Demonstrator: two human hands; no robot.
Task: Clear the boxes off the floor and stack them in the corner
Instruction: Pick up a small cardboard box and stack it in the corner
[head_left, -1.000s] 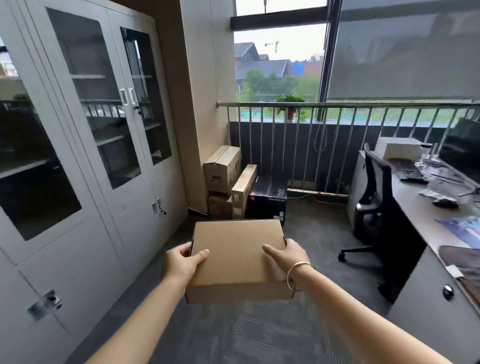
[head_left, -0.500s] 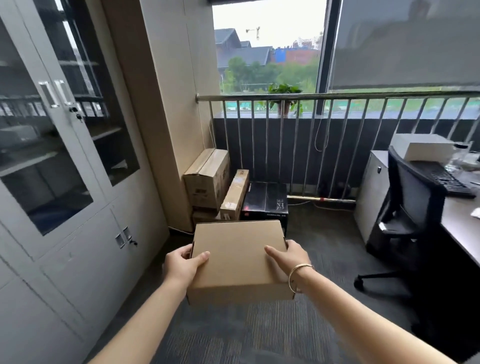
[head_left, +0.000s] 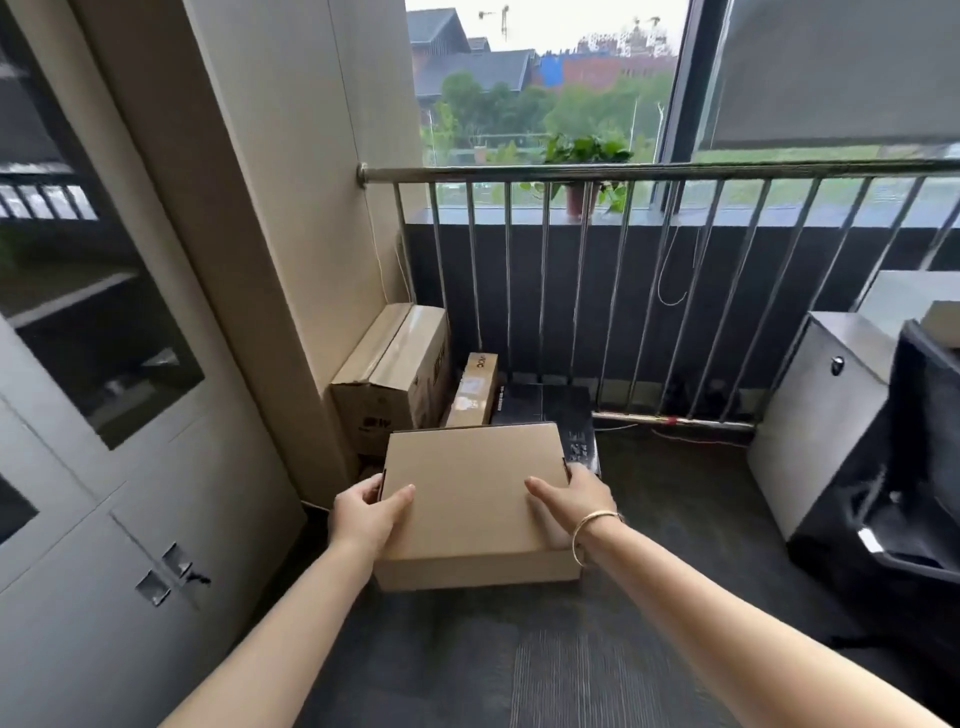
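Above grey carpet (head_left: 649, 649), both hands hold cardboard box (head_left: 470, 488) level.

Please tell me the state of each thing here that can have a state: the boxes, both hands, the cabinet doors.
Flat box: closed, held level above the floor.
Left hand: grips the flat box's left edge.
Right hand: holds its right edge.
Big box: closed, in the corner.
Narrow box: on edge, beside the big box.
Black box: closed, by the railing.
Cabinet doors: closed.
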